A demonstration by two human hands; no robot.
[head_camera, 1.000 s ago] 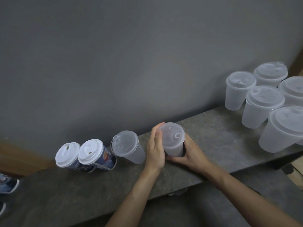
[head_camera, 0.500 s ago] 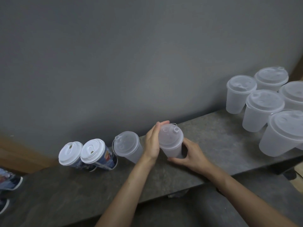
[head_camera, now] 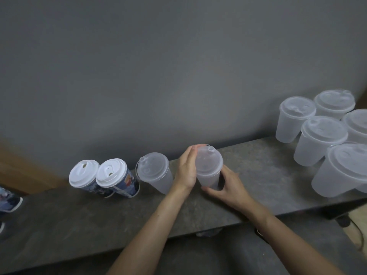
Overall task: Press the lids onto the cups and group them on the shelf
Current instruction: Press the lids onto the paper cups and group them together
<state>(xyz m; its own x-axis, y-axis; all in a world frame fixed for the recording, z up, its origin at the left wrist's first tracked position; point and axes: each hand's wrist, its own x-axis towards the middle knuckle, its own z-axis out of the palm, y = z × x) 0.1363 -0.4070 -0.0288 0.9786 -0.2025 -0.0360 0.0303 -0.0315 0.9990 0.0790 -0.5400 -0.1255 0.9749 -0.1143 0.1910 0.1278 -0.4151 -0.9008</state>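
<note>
While the right hand [head_camera: 228, 187] keeps its fingers curled round the lower body of the clear cup [head_camera: 208, 175], the left hand [head_camera: 186, 171] has flattened, fingers straight, against its side. The cup stays upright near the rear edge of the shelf [head_camera: 258, 171]. Its lid [head_camera: 208, 161] looks seated, so grouping likely follows.

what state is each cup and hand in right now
held clear cup, lid on, held between both hands
left hand, flat against that cup's side, fingers straight
right hand, fingers curled round its base
neighbouring clear cup, lid on, standing
two printed paper cups, white lids on, side by side
clear cups at right, lids on, grouped together
</note>
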